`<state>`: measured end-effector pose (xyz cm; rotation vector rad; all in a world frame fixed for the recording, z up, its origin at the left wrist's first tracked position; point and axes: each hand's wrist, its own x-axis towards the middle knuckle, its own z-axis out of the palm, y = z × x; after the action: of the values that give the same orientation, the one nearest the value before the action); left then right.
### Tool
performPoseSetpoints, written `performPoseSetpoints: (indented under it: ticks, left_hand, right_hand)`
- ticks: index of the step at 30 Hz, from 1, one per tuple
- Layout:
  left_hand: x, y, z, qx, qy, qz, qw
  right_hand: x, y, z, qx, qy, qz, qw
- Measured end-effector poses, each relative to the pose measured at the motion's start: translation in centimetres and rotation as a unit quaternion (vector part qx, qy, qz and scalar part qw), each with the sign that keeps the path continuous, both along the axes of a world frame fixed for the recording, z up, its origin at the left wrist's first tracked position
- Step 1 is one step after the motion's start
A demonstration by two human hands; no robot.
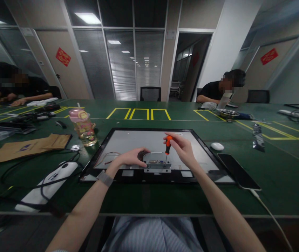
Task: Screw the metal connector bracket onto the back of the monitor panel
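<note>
A flat display panel (128,140) with a black frame lies on the green table in front of me. Near its front edge stands a metal bracket (157,167) with a row of connector ports. My right hand (182,147) grips an orange and black screwdriver (168,141), held upright, its tip down at the right end of the bracket. My left hand (132,157), with a watch on the wrist, is curled around the bracket's left end; a dark part shows under its fingers, and I cannot make out what it is.
Left of the panel are a pink-lidded drink bottle (82,127), brown paper envelopes (31,148) and a white power strip (49,185) with black cables. To the right lie a white mouse (217,146) and a phone (238,171) on a cable. Two people sit across the table.
</note>
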<state>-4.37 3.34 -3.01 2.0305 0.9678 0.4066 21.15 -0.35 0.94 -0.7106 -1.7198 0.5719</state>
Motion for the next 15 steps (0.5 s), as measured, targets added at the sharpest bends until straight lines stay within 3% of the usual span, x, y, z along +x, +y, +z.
performPoseSetpoints:
  ticks: [4, 7, 11, 15]
  left_hand:
    - [-0.04, 0.07, -0.20, 0.006, -0.002, -0.003, 1.000]
    - [-0.09, 0.18, -0.42, 0.007, -0.007, -0.006, 1.000]
    - [-0.13, 0.33, -0.60, -0.002, -0.013, -0.010, 1.000]
    - [-0.09, 0.31, -0.53, -0.007, -0.009, -0.008, 1.000]
  right_hand:
    - [-0.31, 0.05, -0.20, 0.101, -0.046, -0.134, 0.985]
    - [-0.31, -0.09, -0.30, 0.109, -0.049, -0.119, 0.986]
    - [-0.35, -0.16, -0.38, 0.058, -0.007, -0.063, 0.996]
    - [-0.45, 0.05, -0.35, 0.087, -0.015, -0.119, 0.989]
